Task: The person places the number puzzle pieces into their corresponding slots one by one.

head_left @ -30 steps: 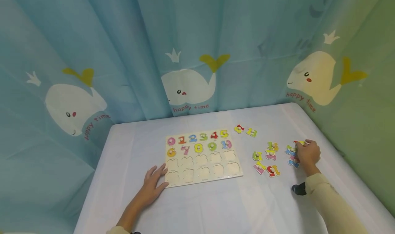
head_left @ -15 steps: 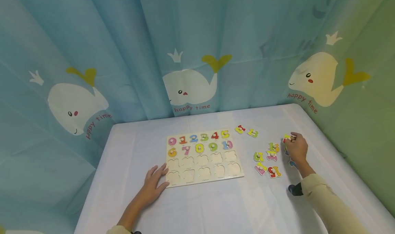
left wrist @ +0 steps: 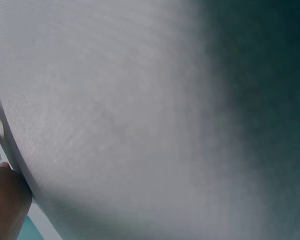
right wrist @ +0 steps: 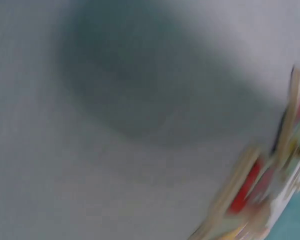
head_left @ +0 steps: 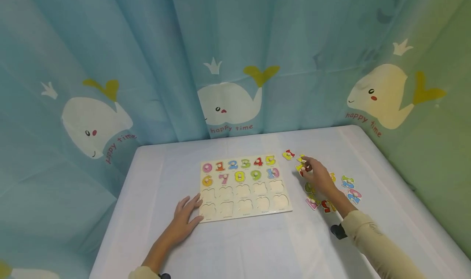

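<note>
A small yellow and red piece (head_left: 299, 169) is just past the right edge of the board, pinched between the thumb and fingers of the right hand (head_left: 319, 177). I can't tell if it touches the table or hangs a bit above it. Right behind it, a yellow bit of another piece (head_left: 301, 158) peeks out, so the two could bump, and a low swing of the hand might push that one away. A yellow piece with a red part (head_left: 288, 155) lies close by and could get knocked too. The hand covers some of the pieces under it, like the orange one (head_left: 333, 176), and a dragging sleeve (head_left: 375, 238) might mix them up. If the pinch is too weak, the held piece could slip and drop. The puzzle board (head_left: 236, 209) has numbers in its top two rows and bare hollows in the bottom two. The left hand (head_left: 182, 217) is far from the right one, fingers spread, tips at the board's left edge; if it lets go, a hard push could make the board slide. All this sits on a white table (head_left: 257, 246), with a blue whale curtain (head_left: 158, 87) behind
</note>
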Available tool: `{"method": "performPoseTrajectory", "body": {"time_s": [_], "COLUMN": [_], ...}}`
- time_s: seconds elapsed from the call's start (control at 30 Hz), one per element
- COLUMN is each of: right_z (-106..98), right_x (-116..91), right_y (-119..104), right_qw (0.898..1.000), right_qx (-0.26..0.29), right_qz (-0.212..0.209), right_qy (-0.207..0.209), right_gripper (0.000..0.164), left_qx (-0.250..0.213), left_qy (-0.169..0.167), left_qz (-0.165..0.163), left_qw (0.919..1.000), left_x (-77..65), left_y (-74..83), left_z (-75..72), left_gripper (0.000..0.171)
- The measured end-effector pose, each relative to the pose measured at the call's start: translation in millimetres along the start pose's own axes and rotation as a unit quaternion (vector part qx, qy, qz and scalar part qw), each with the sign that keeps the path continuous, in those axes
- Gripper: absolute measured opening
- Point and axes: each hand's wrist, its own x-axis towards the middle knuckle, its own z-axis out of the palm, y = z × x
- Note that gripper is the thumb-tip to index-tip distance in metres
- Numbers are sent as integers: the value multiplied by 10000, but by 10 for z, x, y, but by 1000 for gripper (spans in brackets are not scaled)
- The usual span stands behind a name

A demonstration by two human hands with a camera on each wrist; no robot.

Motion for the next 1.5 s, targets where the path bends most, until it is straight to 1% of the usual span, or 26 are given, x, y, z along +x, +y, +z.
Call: {"method": "performPoseTrajectory", "body": {"time_s": [0.07, 0.13, 0.23, 0.3, 0.47, 0.6, 0.73, 0.93, 1.0, 1.17, 1.3, 1.5], "right_z": [64, 134, 257, 338, 507, 649, 809, 1030, 1104, 1293, 1416, 1554], "right_x": [10, 23, 41, 50, 40, 29, 16, 32, 50, 101, 127, 162], "right_y": [-83, -159, -284, -368, -583, -749, -921, -1202, -1296, -1527, -1657, -1780], "right_qw": [9996, 9982, 9944, 9898, 9829, 9764, 9653, 9370, 9317, 9274, 9271, 9350], "right_qx": [28, -10, -115, -204, -177, -44, -23, -537, -527, -156, -58, 43], "right_qz": [-217, -525, -938, -1247, -1373, -1481, -1810, -2628, -2733, -2786, -2732, -2311], "right_qy": [-170, -296, -482, -657, -1212, -1571, -1882, -2238, -2335, -2493, -2564, -2689], "right_gripper": [42, 43, 44, 44, 40, 38, 38, 33, 32, 30, 30, 32], "left_qx": [-1, 6, 59, 73, -13, 25, 77, 16, -2, -24, -45, -55], "left_qy": [45, 57, 13, 0, -50, -39, 21, -85, -121, -86, -76, -79], "left_qz": [59, 74, -17, -63, -87, -106, -72, -60, -80, -100, -36, 25], "left_qw": [10000, 10000, 10000, 10000, 9999, 9999, 9999, 9999, 9999, 9999, 10000, 10000], "left_x": [0, 2, 5, 7, 12, 13, 14, 19, 21, 19, 23, 27], "left_y": [3, 7, 5, 6, 13, 23, 18, 8, 5, -2, -9, -15], "left_z": [-3, -7, -15, -19, -17, -19, -29, -24, -18, -25, -29, -24], "left_gripper": [51, 48, 45, 43, 43, 44, 44, 44, 44, 44, 44, 43]}}
